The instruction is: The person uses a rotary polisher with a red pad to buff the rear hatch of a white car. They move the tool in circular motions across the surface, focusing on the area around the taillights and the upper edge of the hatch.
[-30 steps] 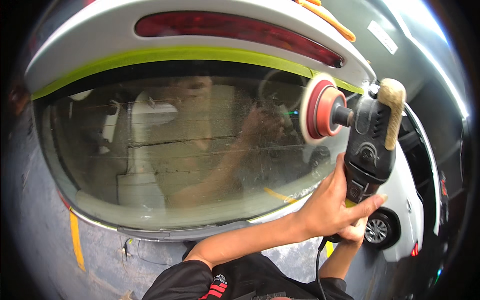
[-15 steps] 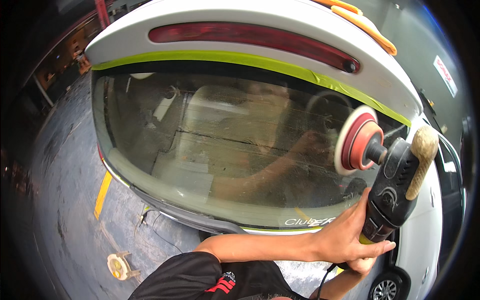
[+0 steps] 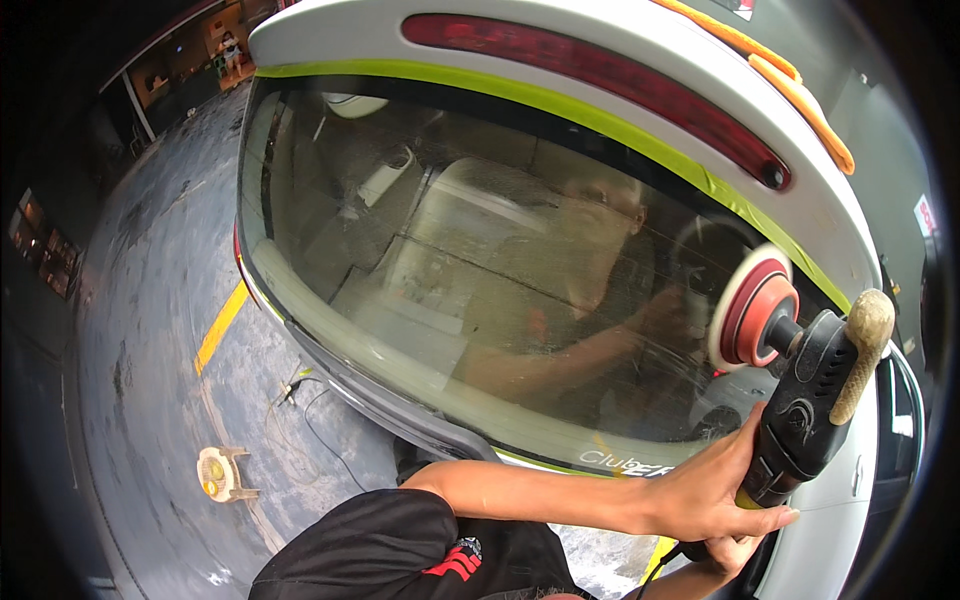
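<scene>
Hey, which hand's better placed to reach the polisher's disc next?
Probably the left hand. It grips the polisher higher, closer to the disc, while the right hand sits lower, partly hidden beneath the left.

A car workshop: a polisher (image 3: 800, 410) in the hands (image 3: 703, 503), a white car (image 3: 835, 225) with green tape (image 3: 450, 76) along its rear window (image 3: 480, 260) beyond them, scuffed floor (image 3: 140, 390) to their left.

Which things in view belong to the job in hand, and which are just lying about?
Job in hand, apparently:
polisher, held by left hand and right hand
rear window
green tape above it

Seemingly lying about:
orange cloths on the car
small stool on the floor
</scene>
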{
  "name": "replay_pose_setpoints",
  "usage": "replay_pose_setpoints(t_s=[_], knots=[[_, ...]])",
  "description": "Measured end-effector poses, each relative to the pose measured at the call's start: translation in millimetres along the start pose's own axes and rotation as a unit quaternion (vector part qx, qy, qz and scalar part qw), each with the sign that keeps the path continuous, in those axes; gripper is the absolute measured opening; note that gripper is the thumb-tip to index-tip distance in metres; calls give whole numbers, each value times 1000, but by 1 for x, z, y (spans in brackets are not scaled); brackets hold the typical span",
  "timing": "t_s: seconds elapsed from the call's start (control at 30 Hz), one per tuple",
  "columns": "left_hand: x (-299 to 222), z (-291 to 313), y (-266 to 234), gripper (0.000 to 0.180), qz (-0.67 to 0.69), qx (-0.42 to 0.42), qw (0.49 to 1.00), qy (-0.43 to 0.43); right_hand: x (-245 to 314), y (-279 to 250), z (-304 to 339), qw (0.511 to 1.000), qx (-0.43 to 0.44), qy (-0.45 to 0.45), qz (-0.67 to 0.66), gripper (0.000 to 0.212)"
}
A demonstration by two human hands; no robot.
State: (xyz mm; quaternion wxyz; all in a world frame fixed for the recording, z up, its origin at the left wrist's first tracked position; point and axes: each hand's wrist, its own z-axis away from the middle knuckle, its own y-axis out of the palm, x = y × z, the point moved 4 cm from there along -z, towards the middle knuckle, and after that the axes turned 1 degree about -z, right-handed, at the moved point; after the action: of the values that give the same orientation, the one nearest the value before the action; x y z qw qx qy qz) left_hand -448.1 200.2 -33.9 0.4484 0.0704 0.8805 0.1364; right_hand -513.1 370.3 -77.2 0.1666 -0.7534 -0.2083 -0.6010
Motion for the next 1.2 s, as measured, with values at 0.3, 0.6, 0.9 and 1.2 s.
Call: replay_pose_setpoints(t_s=[0.3,0.6,0.9,1.2], knots=[[-29,8,-15,114,-7,-24,999,45,20,16,3,1000,-8,-15,21,121],[-61,5,-25,96,66,-51,995,53,49,47,18,996,-45,-28,68,121],[-49,-6,-19,84,91,-32,994,51,88,84,13,999,5,-7,36,108],[-53,-13,-25,88,90,-53,990,90,88,82,4,999,-21,-11,49,113]])
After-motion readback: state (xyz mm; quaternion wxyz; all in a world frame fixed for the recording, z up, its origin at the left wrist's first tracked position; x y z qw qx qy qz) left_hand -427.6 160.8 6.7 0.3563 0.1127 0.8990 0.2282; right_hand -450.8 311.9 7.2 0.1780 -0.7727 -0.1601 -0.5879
